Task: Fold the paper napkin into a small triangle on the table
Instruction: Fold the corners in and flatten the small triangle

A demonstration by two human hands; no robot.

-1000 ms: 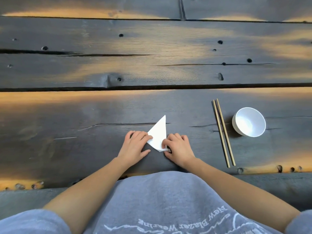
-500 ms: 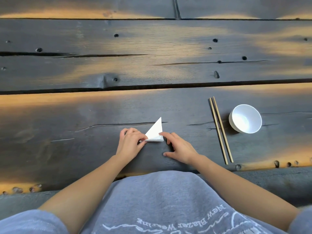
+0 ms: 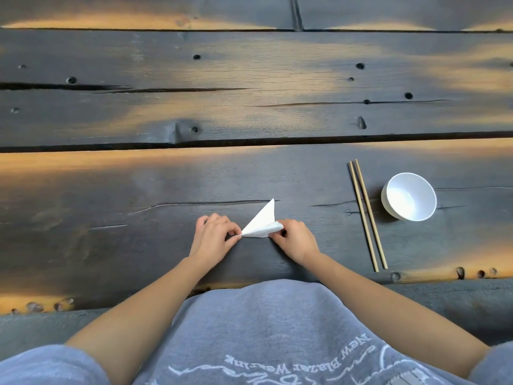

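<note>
A white paper napkin [image 3: 262, 222], folded to a small triangle, lies on the dark wooden table [image 3: 138, 212] near its front edge. Its far tip points away from me and its near layer is partly lifted and doubled over. My left hand [image 3: 213, 237] pinches the napkin's left corner between thumb and forefinger. My right hand [image 3: 294, 240] grips the right corner, with its fingers curled over the folded layer. The corners under my fingertips are hidden.
A pair of wooden chopsticks [image 3: 366, 215] lies to the right of my right hand, running front to back. A white bowl [image 3: 409, 200] stands tilted just beyond them. Wide cracks run across the planks farther back. My grey shirt fills the bottom of the view.
The near part of the napkin has been lifted and folded toward the far tip. My right hand went from pressing flat beside it to gripping its right corner; my left hand now pinches the left corner.
</note>
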